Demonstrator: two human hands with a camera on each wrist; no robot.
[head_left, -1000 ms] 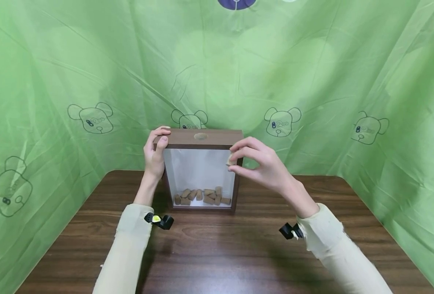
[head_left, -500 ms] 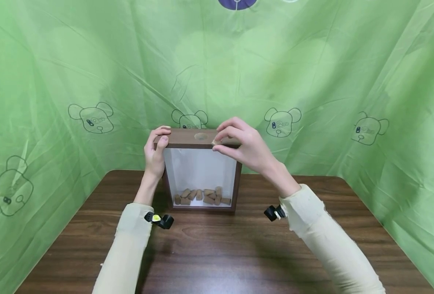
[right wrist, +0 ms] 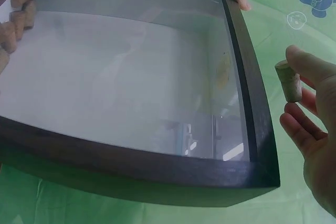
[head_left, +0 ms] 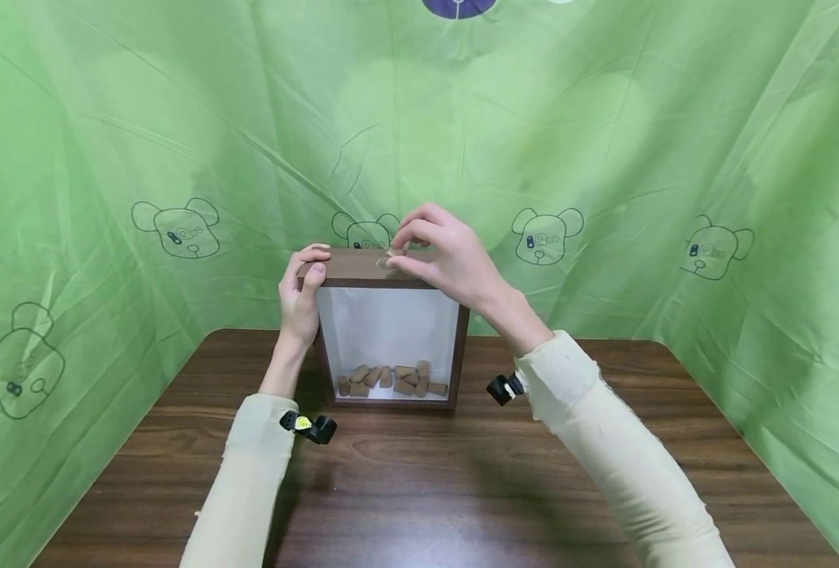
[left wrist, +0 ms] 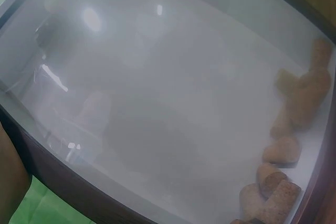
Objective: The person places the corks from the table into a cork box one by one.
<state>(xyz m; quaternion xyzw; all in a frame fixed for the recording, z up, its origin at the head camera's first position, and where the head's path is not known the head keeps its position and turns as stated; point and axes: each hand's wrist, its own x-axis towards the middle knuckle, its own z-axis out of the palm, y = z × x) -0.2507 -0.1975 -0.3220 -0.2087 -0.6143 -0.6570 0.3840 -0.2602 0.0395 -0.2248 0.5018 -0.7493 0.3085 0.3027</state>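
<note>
A shadow box frame with a dark brown rim and a clear front stands upright on the table. My left hand grips its upper left corner, thumb on the near side and fingers over the top. Between thumb and fingers, my right hand pinches a small tapered cork just over the round hole in the frame's top; in the head view the fingers partly hide both. Several corks lie in a loose row at the bottom inside the frame, seen also in the left wrist view as brown corks.
The dark wood-grain table extends around the frame. Behind and on both sides hangs a green curtain printed with bear faces. Each sleeve cuff carries a small black camera.
My right hand has moved left and up with the cork, from the frame's upper right corner to over the hole in the top. The left hand and the frame have stayed put.
</note>
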